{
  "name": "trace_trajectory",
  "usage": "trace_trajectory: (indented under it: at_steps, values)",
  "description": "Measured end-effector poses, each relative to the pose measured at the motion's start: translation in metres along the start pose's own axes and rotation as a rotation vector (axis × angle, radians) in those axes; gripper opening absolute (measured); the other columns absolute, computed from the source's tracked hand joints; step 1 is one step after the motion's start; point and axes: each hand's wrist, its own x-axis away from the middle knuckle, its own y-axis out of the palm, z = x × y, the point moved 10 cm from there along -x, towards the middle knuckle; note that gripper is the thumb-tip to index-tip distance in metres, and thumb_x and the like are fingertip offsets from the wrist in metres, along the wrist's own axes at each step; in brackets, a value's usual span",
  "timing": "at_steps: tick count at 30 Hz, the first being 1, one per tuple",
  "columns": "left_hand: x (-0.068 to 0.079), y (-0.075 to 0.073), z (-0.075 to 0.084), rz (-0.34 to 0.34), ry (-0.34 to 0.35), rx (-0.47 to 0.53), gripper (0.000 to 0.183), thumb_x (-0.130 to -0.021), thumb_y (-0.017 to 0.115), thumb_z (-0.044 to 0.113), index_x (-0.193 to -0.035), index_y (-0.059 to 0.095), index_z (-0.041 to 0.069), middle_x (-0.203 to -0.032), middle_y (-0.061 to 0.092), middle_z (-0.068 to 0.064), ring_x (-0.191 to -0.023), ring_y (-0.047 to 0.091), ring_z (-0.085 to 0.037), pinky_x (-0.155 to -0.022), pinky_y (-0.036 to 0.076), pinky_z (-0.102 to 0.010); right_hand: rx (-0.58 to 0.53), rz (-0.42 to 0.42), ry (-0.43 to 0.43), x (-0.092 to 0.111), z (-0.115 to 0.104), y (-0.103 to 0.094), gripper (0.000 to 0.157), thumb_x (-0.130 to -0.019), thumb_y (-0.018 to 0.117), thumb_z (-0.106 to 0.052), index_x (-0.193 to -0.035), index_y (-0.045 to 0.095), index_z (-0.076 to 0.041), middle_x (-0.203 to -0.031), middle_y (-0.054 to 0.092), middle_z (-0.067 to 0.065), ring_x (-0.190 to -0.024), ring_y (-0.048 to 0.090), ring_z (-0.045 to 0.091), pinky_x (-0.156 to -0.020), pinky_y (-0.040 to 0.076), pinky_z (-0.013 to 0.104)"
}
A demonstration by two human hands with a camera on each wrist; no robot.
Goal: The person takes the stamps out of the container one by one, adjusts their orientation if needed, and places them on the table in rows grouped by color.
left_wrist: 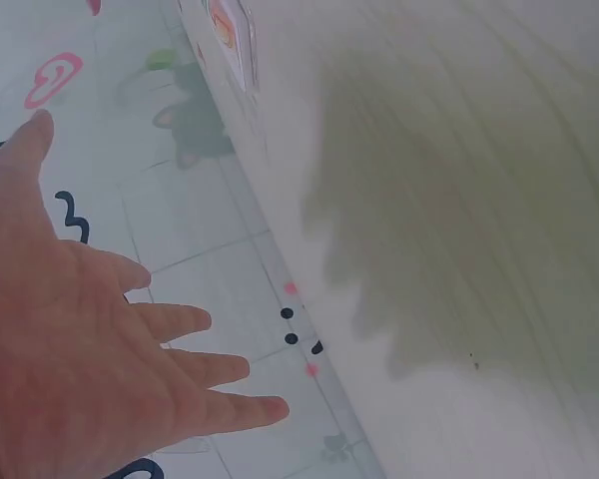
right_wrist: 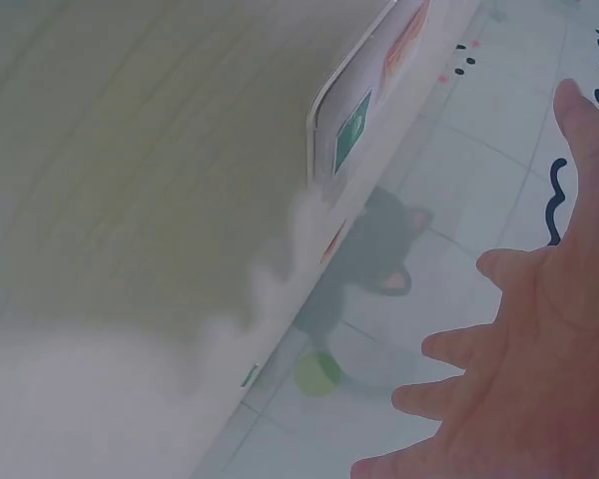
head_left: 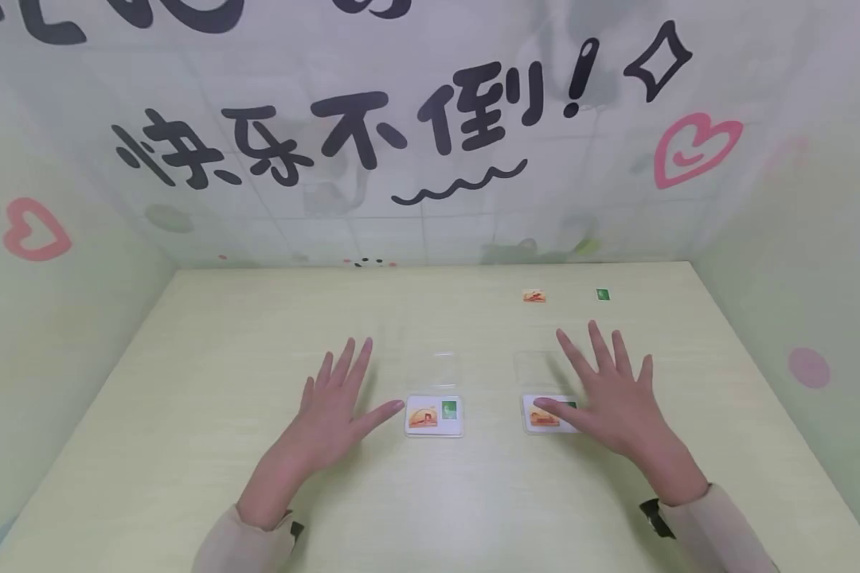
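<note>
My left hand (head_left: 333, 414) hovers palm down with fingers spread, its thumb tip at the left edge of a white card in a clear case (head_left: 435, 428). That card bears an orange stamp (head_left: 423, 416) and a green stamp (head_left: 449, 410). Over on the right, my right hand (head_left: 619, 410) is likewise spread and holds nothing. Its thumb overlaps a second cased white card (head_left: 527, 414) in the head view, covering part of the orange and green stamps on it. In the right wrist view, this cased card (right_wrist: 324, 150) appears beyond the hand's shadow.
Behind the left card lies a clear plastic piece (head_left: 433, 370), and a similar one (head_left: 533, 368) sits behind the right card. A loose orange stamp (head_left: 534, 296) and a loose green stamp (head_left: 603, 294) lie near the table's back edge. Printed walls enclose the table (head_left: 258, 318).
</note>
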Motion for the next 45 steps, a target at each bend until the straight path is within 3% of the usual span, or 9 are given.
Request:
trace_trajectory:
  at_steps: [16,28,37,45]
  values:
    - [0.004,0.005,0.005,0.042,0.062,-0.034,0.095,-0.103,0.058,0.059,-0.168,0.017,0.005,-0.173,0.014,-0.027,-0.155,0.012,-0.058,-0.122,0.018,-0.071,0.001,0.004,-0.043,-0.004,-0.016,0.003,0.095,-0.096,0.058,-0.072,-0.17,0.018,-0.029,-0.175,0.009,0.023,-0.158,0.005,0.056,-0.112,0.002,0.086]
    - [0.008,0.008,0.01,0.023,0.042,-0.035,0.089,-0.104,0.06,0.055,-0.166,0.025,0.002,-0.17,0.022,-0.03,-0.155,0.015,-0.059,-0.119,0.02,-0.074,-0.031,0.003,-0.046,-0.007,-0.026,0.01,0.091,-0.098,0.058,-0.068,-0.17,0.02,-0.028,-0.175,0.013,0.023,-0.157,0.006,0.056,-0.112,0.001,0.085]
    - [0.01,0.012,0.008,-0.004,0.012,0.074,0.09,-0.104,0.062,0.053,-0.167,0.022,0.001,-0.169,0.022,-0.031,-0.153,0.022,-0.057,-0.117,0.031,-0.069,-0.039,-0.008,-0.052,-0.009,-0.035,0.016,0.088,-0.099,0.059,-0.065,-0.169,0.023,-0.026,-0.174,0.016,0.023,-0.158,0.008,0.056,-0.113,0.001,0.084]
    - [0.008,0.014,0.007,-0.003,-0.009,0.204,0.089,-0.104,0.066,0.046,-0.166,0.022,0.0,-0.162,0.036,-0.029,-0.147,0.034,-0.049,-0.118,0.035,-0.063,-0.022,-0.008,-0.073,-0.012,-0.046,0.018,0.087,-0.099,0.061,-0.062,-0.169,0.025,-0.024,-0.173,0.019,0.023,-0.157,0.011,0.056,-0.113,0.004,0.085]
